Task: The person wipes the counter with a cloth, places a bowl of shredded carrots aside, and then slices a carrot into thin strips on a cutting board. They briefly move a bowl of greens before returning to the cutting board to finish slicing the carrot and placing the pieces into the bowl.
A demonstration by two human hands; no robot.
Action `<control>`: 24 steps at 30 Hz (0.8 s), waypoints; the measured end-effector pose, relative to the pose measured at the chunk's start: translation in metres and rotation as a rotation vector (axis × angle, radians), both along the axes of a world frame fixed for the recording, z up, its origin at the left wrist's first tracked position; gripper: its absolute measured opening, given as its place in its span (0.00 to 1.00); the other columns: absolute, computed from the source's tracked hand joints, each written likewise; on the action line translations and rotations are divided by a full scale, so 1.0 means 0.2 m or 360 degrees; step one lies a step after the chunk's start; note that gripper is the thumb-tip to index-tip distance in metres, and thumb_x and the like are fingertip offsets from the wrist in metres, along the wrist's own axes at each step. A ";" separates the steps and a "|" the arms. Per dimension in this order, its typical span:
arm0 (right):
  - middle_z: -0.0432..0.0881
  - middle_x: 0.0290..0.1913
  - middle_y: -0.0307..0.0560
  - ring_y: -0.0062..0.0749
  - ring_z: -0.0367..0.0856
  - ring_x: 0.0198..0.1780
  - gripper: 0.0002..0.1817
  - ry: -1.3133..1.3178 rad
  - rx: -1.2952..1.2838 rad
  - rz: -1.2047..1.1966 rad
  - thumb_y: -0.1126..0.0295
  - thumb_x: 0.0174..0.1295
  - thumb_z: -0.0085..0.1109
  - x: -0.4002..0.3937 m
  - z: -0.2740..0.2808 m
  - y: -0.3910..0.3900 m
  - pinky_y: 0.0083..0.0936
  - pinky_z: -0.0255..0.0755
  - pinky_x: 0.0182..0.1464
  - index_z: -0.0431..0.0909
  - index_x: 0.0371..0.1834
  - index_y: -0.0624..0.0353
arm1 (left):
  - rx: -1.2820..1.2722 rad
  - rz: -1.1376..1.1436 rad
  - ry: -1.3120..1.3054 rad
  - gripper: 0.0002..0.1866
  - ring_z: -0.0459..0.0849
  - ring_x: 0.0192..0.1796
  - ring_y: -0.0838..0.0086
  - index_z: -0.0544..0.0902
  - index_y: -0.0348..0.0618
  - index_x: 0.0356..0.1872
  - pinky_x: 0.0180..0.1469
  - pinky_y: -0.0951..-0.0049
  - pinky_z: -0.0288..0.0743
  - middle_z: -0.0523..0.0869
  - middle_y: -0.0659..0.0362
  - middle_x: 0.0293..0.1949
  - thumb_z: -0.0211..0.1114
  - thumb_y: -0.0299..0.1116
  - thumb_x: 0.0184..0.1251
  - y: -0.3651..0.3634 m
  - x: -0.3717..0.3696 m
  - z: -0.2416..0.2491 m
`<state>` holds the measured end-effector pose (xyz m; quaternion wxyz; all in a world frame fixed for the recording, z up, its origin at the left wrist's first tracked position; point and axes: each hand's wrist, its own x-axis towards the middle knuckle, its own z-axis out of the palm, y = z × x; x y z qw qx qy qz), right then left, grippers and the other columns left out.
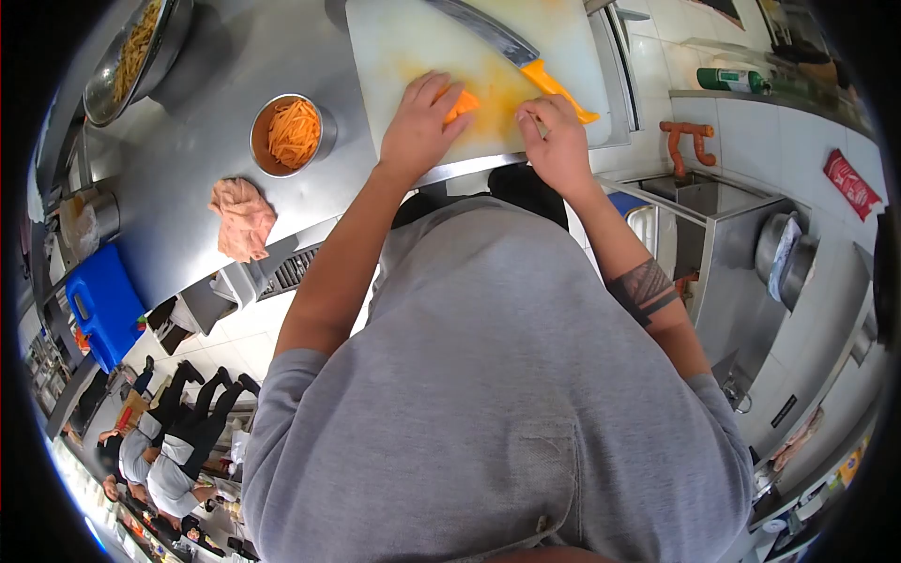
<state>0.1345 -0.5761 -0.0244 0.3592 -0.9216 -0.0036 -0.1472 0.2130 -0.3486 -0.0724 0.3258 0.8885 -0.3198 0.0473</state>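
On the white cutting board (394,47), stained orange, my left hand (419,127) curls its fingers over an orange carrot piece (462,105). My right hand (557,141) is at the board's near right part, thumb and fingertips pressed together; anything between them is hidden or too small to make out. Just beyond it lies a knife (507,42) with a yellow-orange handle, its blade pointing to the far left and partly cut off by the frame. Left of the board stands a round metal container (328,136) holding shredded carrot (295,133).
A crumpled pinkish cloth (242,220) lies on the steel counter (178,202). A metal bowl (158,75) of pale strips is at far left. Below the counter's left end is a blue plastic container (105,305). Sinks (699,197) are at right; people (178,469) stand at lower left.
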 end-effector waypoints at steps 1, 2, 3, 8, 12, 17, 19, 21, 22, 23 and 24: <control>0.86 0.42 0.54 0.53 0.85 0.48 0.05 -0.0001 0.0007 -0.0002 0.73 0.69 0.68 0.02 -0.01 -0.01 0.45 0.80 0.53 0.87 0.44 0.61 | 0.0019 -0.0013 -0.0034 0.24 0.76 0.74 0.53 0.86 0.42 0.65 0.75 0.56 0.75 0.83 0.51 0.67 0.73 0.44 0.75 0.00 0.01 -0.01; 0.86 0.42 0.54 0.53 0.85 0.49 0.05 -0.0048 -0.0008 0.0003 0.72 0.69 0.67 0.05 -0.02 -0.02 0.46 0.80 0.53 0.87 0.43 0.61 | 0.0027 -0.0014 -0.0036 0.24 0.76 0.74 0.53 0.86 0.42 0.65 0.75 0.56 0.75 0.83 0.51 0.67 0.73 0.44 0.75 0.00 0.01 -0.02; 0.86 0.42 0.53 0.54 0.85 0.49 0.05 -0.0093 -0.0021 0.0008 0.72 0.69 0.67 0.07 -0.03 -0.03 0.46 0.80 0.54 0.87 0.42 0.61 | -0.0014 -0.0034 0.0018 0.23 0.77 0.73 0.53 0.86 0.43 0.65 0.74 0.57 0.77 0.83 0.51 0.66 0.74 0.42 0.74 0.01 0.01 -0.03; 0.86 0.45 0.55 0.56 0.85 0.52 0.07 0.0365 0.0069 0.0293 0.68 0.71 0.64 0.21 -0.08 0.06 0.47 0.80 0.56 0.86 0.44 0.60 | -0.0135 0.0031 0.0051 0.23 0.80 0.70 0.53 0.86 0.45 0.65 0.70 0.58 0.80 0.83 0.52 0.65 0.75 0.38 0.72 -0.02 -0.01 0.00; 0.87 0.48 0.57 0.57 0.86 0.53 0.11 0.0757 -0.0111 0.0242 0.68 0.73 0.63 0.35 -0.15 0.19 0.52 0.79 0.56 0.86 0.53 0.61 | -0.0052 0.0049 0.0143 0.27 0.81 0.69 0.53 0.85 0.45 0.68 0.68 0.58 0.82 0.82 0.53 0.66 0.78 0.33 0.68 -0.02 0.00 0.05; 0.87 0.53 0.57 0.57 0.87 0.55 0.09 0.0895 0.0229 0.0385 0.69 0.71 0.60 0.41 -0.18 0.15 0.48 0.81 0.57 0.85 0.49 0.58 | 0.0015 0.0016 0.0044 0.28 0.82 0.67 0.54 0.85 0.43 0.68 0.65 0.58 0.83 0.83 0.54 0.64 0.80 0.31 0.66 -0.03 0.01 0.06; 0.87 0.54 0.57 0.58 0.87 0.55 0.10 0.0978 0.0449 0.0477 0.69 0.71 0.60 0.42 -0.18 0.08 0.48 0.81 0.57 0.85 0.50 0.58 | -0.0010 0.0035 0.0039 0.27 0.83 0.65 0.53 0.86 0.42 0.65 0.64 0.57 0.83 0.83 0.53 0.63 0.80 0.32 0.66 -0.05 0.01 0.06; 0.87 0.46 0.54 0.53 0.87 0.47 0.12 0.0574 0.0527 0.0437 0.72 0.70 0.65 0.37 -0.11 -0.01 0.45 0.82 0.52 0.86 0.55 0.55 | 0.0025 0.0050 0.0057 0.25 0.84 0.65 0.53 0.87 0.41 0.64 0.66 0.57 0.82 0.84 0.53 0.62 0.80 0.33 0.66 -0.06 0.00 0.07; 0.87 0.47 0.54 0.54 0.87 0.48 0.14 0.0442 0.0343 0.0394 0.72 0.69 0.67 0.36 -0.09 -0.08 0.45 0.82 0.53 0.86 0.57 0.55 | 0.0044 0.0048 0.0055 0.24 0.84 0.66 0.53 0.88 0.41 0.63 0.68 0.57 0.82 0.85 0.53 0.62 0.80 0.33 0.66 -0.07 0.01 0.08; 0.86 0.48 0.55 0.55 0.86 0.49 0.16 0.0310 0.0159 0.0345 0.72 0.68 0.68 0.35 -0.06 -0.15 0.45 0.82 0.54 0.86 0.59 0.55 | 0.0060 0.0056 0.0074 0.24 0.84 0.66 0.53 0.88 0.41 0.63 0.68 0.57 0.82 0.85 0.53 0.62 0.80 0.33 0.66 -0.06 0.01 0.06; 0.86 0.48 0.55 0.55 0.86 0.49 0.16 0.0329 0.0173 0.0346 0.72 0.68 0.68 0.34 -0.02 -0.22 0.45 0.82 0.54 0.86 0.59 0.55 | 0.0134 0.0020 -0.0052 0.24 0.84 0.69 0.53 0.88 0.41 0.63 0.70 0.56 0.82 0.86 0.52 0.64 0.80 0.33 0.67 -0.06 0.02 0.05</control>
